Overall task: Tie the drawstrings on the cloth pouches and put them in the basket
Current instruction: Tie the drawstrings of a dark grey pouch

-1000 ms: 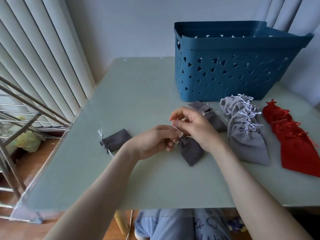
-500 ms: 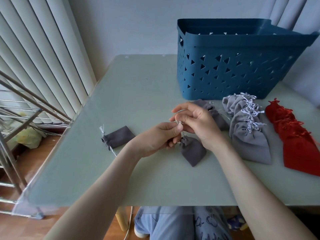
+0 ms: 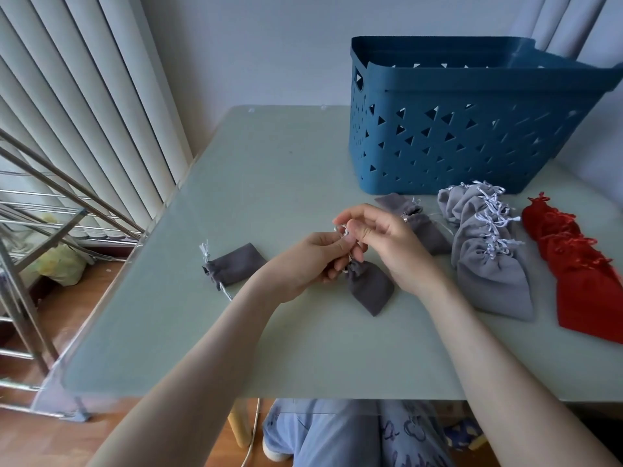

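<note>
Tying the knot appears to be the step in hand, judging by the cord held between the fingers. The small dark grey cloth pouch lies on the pale green table with its gathered neck raised toward the hands, well apart from the blue perforated plastic basket at the far right. The left hand pinches the thin white drawstring just above the neck, forearm low over the table. The right hand pinches another part of the drawstring slightly higher, thumb and forefinger closed on it, other fingers loosely curled.

Recommended: hold the neck cinched, draw both ends apart evenly, and seat the knot against the fabric so that it cannot slacken. Whether the knot is complete cannot be told.
</note>
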Available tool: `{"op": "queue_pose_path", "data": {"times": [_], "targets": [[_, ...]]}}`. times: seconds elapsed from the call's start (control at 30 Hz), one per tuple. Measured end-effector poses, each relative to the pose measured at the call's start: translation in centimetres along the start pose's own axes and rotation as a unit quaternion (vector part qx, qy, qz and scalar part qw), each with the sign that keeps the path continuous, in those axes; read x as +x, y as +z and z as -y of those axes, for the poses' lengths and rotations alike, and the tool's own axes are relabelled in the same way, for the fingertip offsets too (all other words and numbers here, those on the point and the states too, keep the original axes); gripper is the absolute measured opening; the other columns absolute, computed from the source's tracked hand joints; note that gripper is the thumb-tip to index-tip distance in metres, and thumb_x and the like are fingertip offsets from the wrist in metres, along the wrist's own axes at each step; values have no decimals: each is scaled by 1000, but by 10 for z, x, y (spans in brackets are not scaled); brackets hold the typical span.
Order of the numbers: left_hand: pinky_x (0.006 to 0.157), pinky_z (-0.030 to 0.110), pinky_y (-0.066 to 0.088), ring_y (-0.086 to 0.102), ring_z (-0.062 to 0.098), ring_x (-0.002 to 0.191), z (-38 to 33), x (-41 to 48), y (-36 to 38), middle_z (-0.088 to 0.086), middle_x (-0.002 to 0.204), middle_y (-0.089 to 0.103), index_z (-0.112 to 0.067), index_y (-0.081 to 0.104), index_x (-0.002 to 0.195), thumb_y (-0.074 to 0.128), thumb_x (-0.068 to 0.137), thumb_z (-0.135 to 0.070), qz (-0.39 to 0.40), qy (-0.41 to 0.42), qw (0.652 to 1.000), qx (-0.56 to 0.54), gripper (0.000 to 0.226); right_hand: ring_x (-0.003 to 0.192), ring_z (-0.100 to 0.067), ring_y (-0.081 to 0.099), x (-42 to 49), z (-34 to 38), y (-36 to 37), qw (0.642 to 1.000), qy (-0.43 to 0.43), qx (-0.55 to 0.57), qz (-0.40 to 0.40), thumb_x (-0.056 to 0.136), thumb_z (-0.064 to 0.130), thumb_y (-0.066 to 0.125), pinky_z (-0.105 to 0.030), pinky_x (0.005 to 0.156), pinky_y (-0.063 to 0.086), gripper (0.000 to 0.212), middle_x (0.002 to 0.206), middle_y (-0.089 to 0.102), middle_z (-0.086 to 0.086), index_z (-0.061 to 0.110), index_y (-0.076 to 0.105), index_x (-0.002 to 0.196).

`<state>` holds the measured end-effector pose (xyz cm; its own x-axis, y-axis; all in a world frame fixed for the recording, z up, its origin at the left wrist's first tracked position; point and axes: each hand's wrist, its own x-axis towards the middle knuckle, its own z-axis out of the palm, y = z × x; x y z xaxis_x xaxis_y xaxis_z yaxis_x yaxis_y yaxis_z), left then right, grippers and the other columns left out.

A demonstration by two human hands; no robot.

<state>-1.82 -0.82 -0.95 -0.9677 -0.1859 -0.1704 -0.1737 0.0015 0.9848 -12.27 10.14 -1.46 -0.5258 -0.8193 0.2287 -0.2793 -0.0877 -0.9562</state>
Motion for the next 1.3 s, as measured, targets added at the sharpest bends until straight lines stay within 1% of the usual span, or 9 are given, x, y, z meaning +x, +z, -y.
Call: {"op": "queue_pose_path", "data": {"times": [0.17,0.37,0.6,0.73,0.83,1.03,1.13,1.23,1.3], "targets": [[49,16,32,36,7,51,1,1,-1,-8,52,42,-14,61,77,43,100,-29,-11,-3,1000,-15,33,62,-9,53,1,-1,-1,1000,1,14,-22,85,22,56,-33,69,39,17,81,66,4,21,63,100],[48,14,36,41,4,49,4,1,3,-9,52,45,-14,64,79,46,100,-25,-33,10,999,41,30,58,-13,50,1,-5,0,1000,-8,0,-28,87,10,59,-23,59,44,27,78,60,6,23,53,110],[49,15,36,44,6,52,1,1,4,-4,61,50,-12,64,86,50,97,-26,-31,12,999,14,23,62,-4,53,4,-7,1,995,-13,-16,-96,90,-3,55,-14,64,44,41,76,57,5,21,39,118],[47,15,35,43,6,49,4,5,3,-5,60,53,-12,61,85,34,103,-27,-86,31,995,-43,36,67,-10,51,5,-15,0,990,-28,-67,-122,92,2,53,-25,76,43,39,73,56,10,31,35,110],[48,15,34,41,5,49,7,8,2,-8,60,55,-12,61,86,39,102,-19,-115,42,991,-59,28,68,-12,54,6,-16,1,988,-17,-42,-148,93,2,50,-35,83,45,36,78,56,6,33,35,104],[49,14,34,41,5,51,6,8,0,-7,67,60,-12,61,88,49,98,-18,-60,34,997,-34,17,67,-12,56,6,-11,4,986,-12,1,-168,94,2,49,-29,74,49,33,79,53,2,31,35,98],[49,15,34,40,5,51,6,8,0,-7,66,61,-13,60,84,49,98,-14,-51,42,997,-35,18,64,-8,57,6,-8,3,987,-15,21,-159,95,4,51,-23,69,48,26,76,53,1,27,38,98],[47,14,34,41,5,50,5,9,-3,-6,64,60,-11,61,84,45,99,-12,-74,63,993,-72,22,66,-10,56,5,-6,3,994,18,46,-96,97,16,51,-26,71,46,5,69,58,3,18,48,94],[45,15,33,40,4,48,5,10,-4,-7,63,59,-9,59,82,43,100,-10,-95,79,988,-87,24,68,-10,55,4,-7,5,997,48,31,-48,97,22,51,-24,72,44,15,67,60,7,15,55,84]]}}
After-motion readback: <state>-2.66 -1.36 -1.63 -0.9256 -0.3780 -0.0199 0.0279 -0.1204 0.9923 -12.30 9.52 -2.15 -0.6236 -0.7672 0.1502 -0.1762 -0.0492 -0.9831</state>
